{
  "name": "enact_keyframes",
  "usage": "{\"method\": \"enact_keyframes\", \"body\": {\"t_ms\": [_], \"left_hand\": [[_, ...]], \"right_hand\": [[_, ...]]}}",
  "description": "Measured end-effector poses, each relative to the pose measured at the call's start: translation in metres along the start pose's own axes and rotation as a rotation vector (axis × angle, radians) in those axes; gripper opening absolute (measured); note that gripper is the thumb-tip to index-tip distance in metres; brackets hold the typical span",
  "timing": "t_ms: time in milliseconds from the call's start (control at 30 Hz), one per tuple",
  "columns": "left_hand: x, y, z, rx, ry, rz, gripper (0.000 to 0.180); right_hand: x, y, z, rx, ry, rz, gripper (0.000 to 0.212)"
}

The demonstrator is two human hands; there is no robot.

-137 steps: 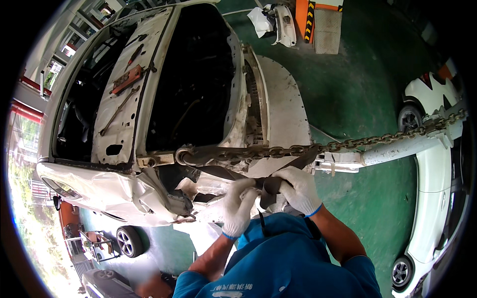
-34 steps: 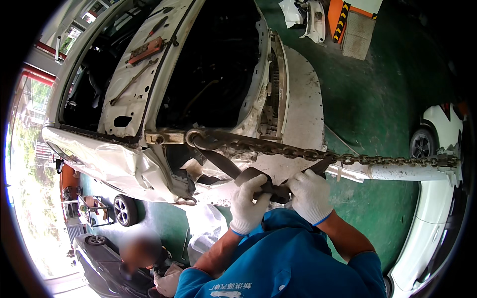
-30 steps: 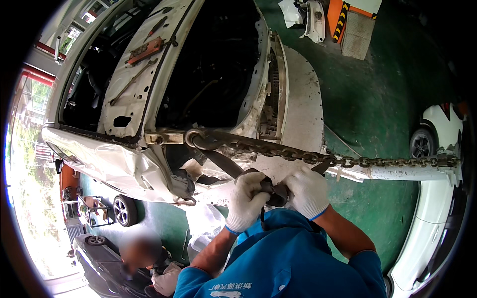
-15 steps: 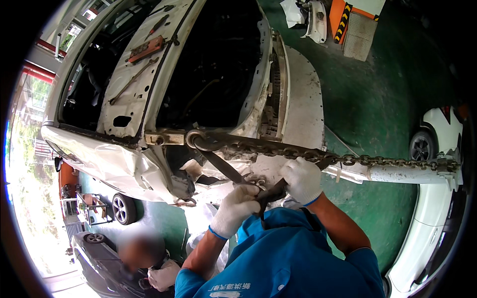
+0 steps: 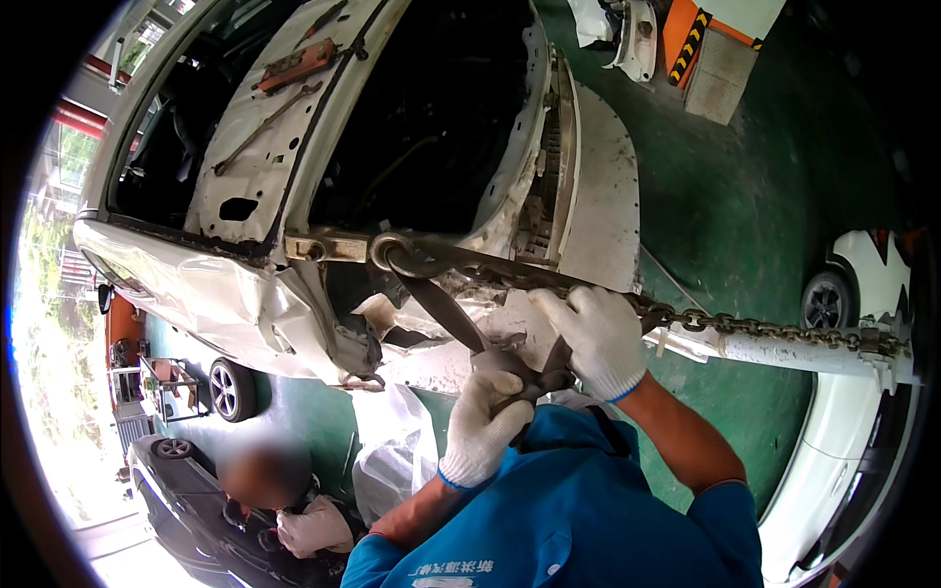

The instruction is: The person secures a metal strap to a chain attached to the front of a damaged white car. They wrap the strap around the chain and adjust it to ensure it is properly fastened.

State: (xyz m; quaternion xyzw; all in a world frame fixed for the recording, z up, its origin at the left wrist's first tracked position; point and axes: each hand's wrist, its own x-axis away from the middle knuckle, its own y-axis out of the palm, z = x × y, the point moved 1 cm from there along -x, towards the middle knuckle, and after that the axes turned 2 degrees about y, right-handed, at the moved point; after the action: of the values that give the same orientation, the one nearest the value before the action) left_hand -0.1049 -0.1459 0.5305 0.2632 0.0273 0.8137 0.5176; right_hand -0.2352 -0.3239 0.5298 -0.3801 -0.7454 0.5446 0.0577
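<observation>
A dark webbing strap (image 5: 446, 312) runs down from a metal ring and hook (image 5: 390, 252) at the rear of a damaged white car body (image 5: 221, 284). My left hand (image 5: 482, 426), in a white knit glove, is closed on the strap where it folds over itself in a bunched loop. Close by on the right, my gloved right hand (image 5: 600, 343) grips the strap, its fingers toward the chain; the palm side is hidden. A rusty chain (image 5: 760, 325) stretches from the hook side, behind my right hand, to a pale post on the right.
Red and metal tools (image 5: 297, 66) lie on the car's panel. A co-worker's gloved hand (image 5: 314, 526) shows at the lower left beside a dark car (image 5: 181, 510). Clear plastic sheeting (image 5: 395, 456) hangs below the bumper. A white car (image 5: 833, 461) stands at right.
My left hand has moved slightly right and up around the folded strap. My right hand has shifted a little, its fingers now reaching farther up and left. The view has shifted slightly.
</observation>
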Motion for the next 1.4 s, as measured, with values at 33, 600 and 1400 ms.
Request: {"method": "enact_keyframes", "body": {"t_ms": [33,600,1400], "left_hand": [[0.000,0.000,-0.003,-0.020,-0.031,0.004,0.030],[0.001,-0.053,-0.042,-0.433,-0.149,-0.026,0.062],[-0.017,-0.050,-0.011,-0.839,0.957,-0.551,0.057]], "right_hand": [[-0.007,0.005,0.002,0.022,-0.057,0.005,0.049],[-0.020,0.057,0.060,0.263,0.145,-0.088,0.045],[-0.039,0.077,0.033,-1.548,1.197,0.045,0.032]]}}
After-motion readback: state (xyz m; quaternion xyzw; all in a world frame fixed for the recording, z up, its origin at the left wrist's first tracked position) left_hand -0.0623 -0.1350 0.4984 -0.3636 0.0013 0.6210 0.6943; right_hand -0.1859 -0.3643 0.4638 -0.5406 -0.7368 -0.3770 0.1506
